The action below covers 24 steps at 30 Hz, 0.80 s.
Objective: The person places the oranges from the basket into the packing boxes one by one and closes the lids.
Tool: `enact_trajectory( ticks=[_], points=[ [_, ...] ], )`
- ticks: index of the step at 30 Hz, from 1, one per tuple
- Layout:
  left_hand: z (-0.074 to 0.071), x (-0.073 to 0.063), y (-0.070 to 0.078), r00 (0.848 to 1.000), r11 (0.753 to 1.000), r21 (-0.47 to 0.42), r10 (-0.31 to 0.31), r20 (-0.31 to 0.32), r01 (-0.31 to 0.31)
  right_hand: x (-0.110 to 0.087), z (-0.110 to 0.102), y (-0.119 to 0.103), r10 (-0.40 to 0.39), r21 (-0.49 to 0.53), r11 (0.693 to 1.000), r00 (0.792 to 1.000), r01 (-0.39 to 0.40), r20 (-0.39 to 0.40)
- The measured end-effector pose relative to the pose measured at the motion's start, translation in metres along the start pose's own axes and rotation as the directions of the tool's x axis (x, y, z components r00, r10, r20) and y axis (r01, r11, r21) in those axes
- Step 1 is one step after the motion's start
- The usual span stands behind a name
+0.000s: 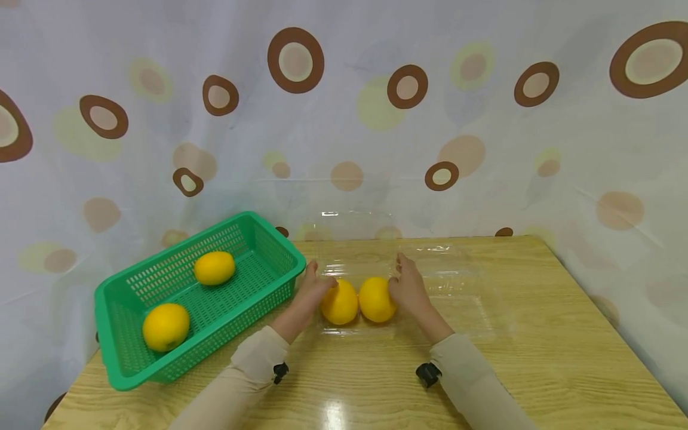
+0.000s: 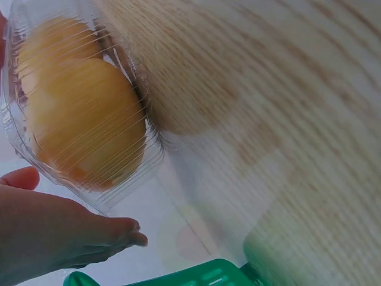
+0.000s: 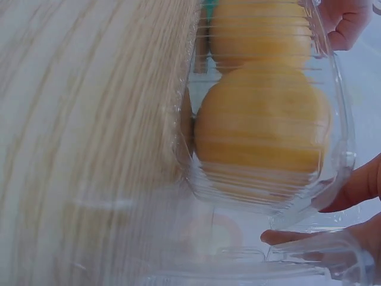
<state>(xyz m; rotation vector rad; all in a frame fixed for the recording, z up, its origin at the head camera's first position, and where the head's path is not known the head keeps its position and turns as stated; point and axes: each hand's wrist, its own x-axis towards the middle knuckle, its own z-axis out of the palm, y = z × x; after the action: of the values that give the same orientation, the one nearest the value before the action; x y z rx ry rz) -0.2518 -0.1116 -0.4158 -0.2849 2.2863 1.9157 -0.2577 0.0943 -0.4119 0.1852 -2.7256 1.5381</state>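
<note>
Two yellow-orange fruits [image 1: 339, 302] sit side by side in a clear plastic box [image 1: 355, 332] whose lid [image 1: 355, 224] stands raised behind. My left hand [image 1: 306, 292] is at the box's left end, thumb by the rim close to one fruit, fingers extended along the outside. At the opposite end is my right hand [image 1: 411, 292], its thumb beside the other fruit [image 1: 377, 300]. In the right wrist view the right thumb [image 3: 357, 186] lies at the box's rim, with the fingers apart below it. A gap shows between the left thumb and fingers [image 2: 113, 238] too.
On the left stands a green perforated basket [image 1: 209, 352] holding two more yellow fruits [image 1: 215, 268]. Another clear plastic box [image 1: 457, 298] lies close to the right hand. All rest on a wooden table [image 1: 559, 358], with a patterned cloth [image 1: 344, 131] hanging behind.
</note>
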Motion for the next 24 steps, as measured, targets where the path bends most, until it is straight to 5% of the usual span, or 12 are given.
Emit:
enact_trajectory(
  ticks=[7,14,24],
  points=[
    [0.000,-0.003,0.001,0.997,0.997,0.030,0.068,-0.021,-0.067,0.002,-0.003,0.002,-0.051,0.027,0.998,0.998,0.052,-0.030],
    [-0.002,-0.021,0.013,0.987,0.987,-0.003,0.158,-0.041,-0.159,-0.005,-0.008,-0.002,-0.124,0.110,0.985,0.988,0.134,-0.093],
    [-0.015,-0.043,0.031,0.956,0.952,-0.100,0.283,-0.080,-0.290,-0.017,-0.020,-0.005,-0.255,0.137,0.946,0.934,0.294,-0.250]
  ],
)
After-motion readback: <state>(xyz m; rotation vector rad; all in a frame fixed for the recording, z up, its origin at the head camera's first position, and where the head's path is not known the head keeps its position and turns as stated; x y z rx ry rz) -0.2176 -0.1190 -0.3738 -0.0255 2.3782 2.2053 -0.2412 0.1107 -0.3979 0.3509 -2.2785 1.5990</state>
